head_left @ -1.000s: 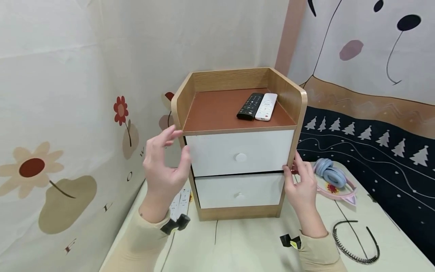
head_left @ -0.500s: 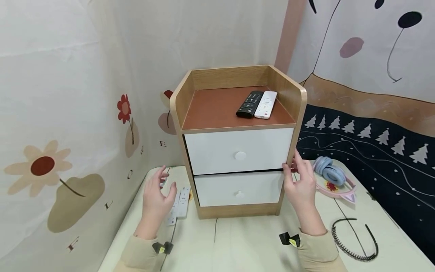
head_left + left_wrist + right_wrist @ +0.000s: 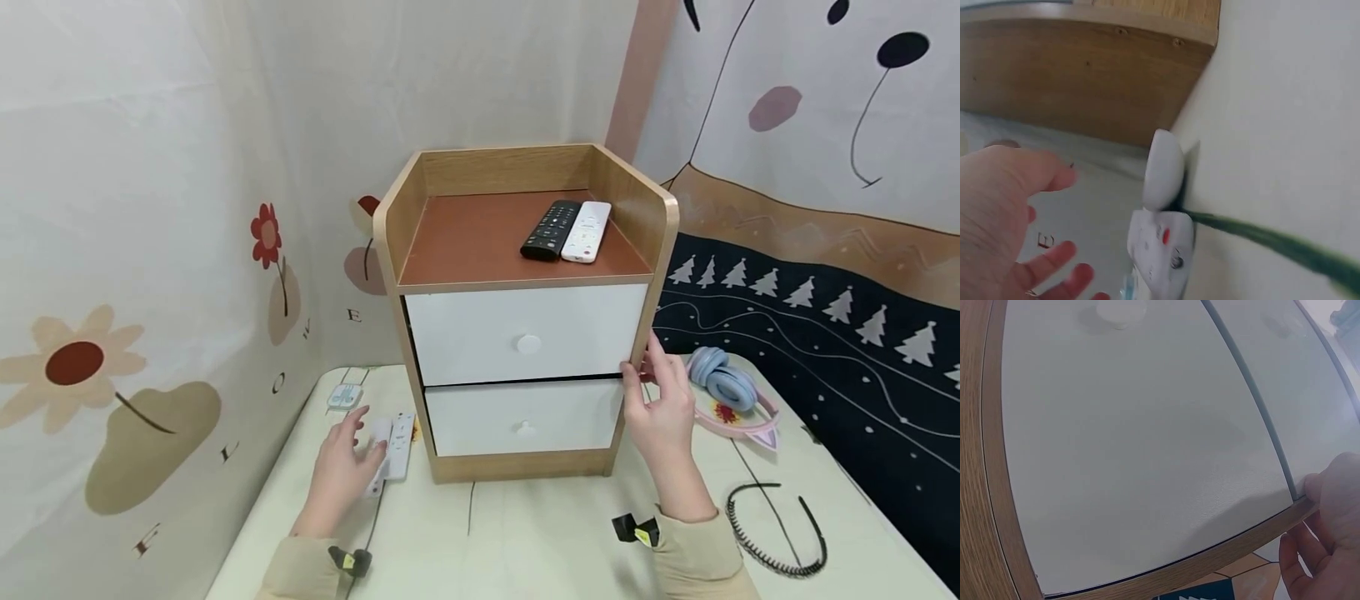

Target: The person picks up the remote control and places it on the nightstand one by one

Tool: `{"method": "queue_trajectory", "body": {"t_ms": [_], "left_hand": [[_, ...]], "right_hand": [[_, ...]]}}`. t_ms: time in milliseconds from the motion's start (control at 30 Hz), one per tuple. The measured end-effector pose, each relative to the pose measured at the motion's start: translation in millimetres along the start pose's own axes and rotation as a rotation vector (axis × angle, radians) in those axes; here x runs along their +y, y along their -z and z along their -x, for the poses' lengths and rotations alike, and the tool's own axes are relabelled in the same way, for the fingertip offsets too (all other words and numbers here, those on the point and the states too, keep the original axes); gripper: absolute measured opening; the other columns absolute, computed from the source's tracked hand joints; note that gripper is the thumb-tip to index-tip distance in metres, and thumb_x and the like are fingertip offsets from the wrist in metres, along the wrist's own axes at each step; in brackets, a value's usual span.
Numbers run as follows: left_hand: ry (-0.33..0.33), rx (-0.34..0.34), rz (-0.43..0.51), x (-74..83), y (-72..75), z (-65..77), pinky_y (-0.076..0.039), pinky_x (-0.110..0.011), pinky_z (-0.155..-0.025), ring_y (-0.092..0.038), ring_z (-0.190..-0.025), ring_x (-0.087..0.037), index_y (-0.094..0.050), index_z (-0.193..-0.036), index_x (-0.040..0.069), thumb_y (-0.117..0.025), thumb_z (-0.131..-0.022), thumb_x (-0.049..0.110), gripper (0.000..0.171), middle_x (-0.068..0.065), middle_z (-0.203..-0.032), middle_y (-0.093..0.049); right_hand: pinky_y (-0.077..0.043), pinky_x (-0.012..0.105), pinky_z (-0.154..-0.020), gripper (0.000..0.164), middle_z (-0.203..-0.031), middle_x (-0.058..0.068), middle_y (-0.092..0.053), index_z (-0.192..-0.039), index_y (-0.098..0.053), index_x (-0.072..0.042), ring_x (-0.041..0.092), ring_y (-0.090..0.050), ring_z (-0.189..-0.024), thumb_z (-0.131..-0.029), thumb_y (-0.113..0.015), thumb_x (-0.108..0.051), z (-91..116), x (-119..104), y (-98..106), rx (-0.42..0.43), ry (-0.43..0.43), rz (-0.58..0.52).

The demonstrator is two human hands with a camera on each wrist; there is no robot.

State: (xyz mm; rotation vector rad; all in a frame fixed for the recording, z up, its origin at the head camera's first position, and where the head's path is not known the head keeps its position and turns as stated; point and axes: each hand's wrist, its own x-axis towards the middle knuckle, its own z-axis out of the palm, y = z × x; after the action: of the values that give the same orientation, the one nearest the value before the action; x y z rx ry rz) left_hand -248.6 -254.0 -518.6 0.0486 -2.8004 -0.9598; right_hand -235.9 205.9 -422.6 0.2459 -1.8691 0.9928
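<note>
Pinched the wood-grained, white-fronted cabinet [image 3: 525,333] at the side with the right hand [image 3: 663,407]; held the left hand [image 3: 336,475] spread near slim, rectangular white remotes [image 3: 401,447].

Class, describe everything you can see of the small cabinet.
The cabinet stands upright on the pale table. Its wood-look frame rises at the back and sides around a reddish-brown top, where a black remote and a white remote lie side by side. Two white drawers, each with a white knob, look closed. The right hand grips its right front edge.
</note>
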Motion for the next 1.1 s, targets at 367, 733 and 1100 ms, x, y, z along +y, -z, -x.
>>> {"method": "queue_trajectory", "body": {"t_ms": [367,733,1100], "left_hand": [[0.092,-0.125,-0.095,-16.7,-10.4,5.6,-0.050,-0.070,-0.112,-0.059,-0.137,-0.051,-0.041,-0.166,0.007,-0.067,-0.103,0.032,0.072,-0.032,-0.150,-0.057],[0.090,-0.043,-0.179,-24.3,-14.4,2.2,-0.055,-0.067,-0.099,-0.068,-0.120,-0.049,-0.064,-0.149,0.004,-0.067,-0.104,0.032,0.054,-0.031,-0.134,-0.068],[0.126,-0.039,-0.163,-22.3,-7.1,6.6,-0.061,-0.054,-0.082,-0.074,-0.098,-0.035,-0.070,-0.140,0.000,-0.075,-0.096,0.025,0.051,-0.026,-0.119,-0.077]], "right_hand": [[-0.045,-0.002,-0.094,0.064,-0.109,0.026,-0.065,-0.157,-0.058,-0.003,-0.008,-0.058,-0.102,-0.096,-0.076,0.008,1.3,-1.2,0.5,0.009,-0.005,-0.019],[-0.045,-0.001,-0.093,0.064,-0.108,0.027,-0.066,-0.157,-0.058,-0.002,-0.005,-0.060,-0.101,-0.096,-0.076,0.008,-2.1,0.4,1.4,0.008,0.000,-0.017],[-0.044,-0.002,-0.095,0.064,-0.110,0.028,-0.065,-0.158,-0.057,-0.003,-0.010,-0.056,-0.103,-0.098,-0.075,0.007,-0.4,-2.9,1.9,-0.012,-0.017,-0.004]]}}
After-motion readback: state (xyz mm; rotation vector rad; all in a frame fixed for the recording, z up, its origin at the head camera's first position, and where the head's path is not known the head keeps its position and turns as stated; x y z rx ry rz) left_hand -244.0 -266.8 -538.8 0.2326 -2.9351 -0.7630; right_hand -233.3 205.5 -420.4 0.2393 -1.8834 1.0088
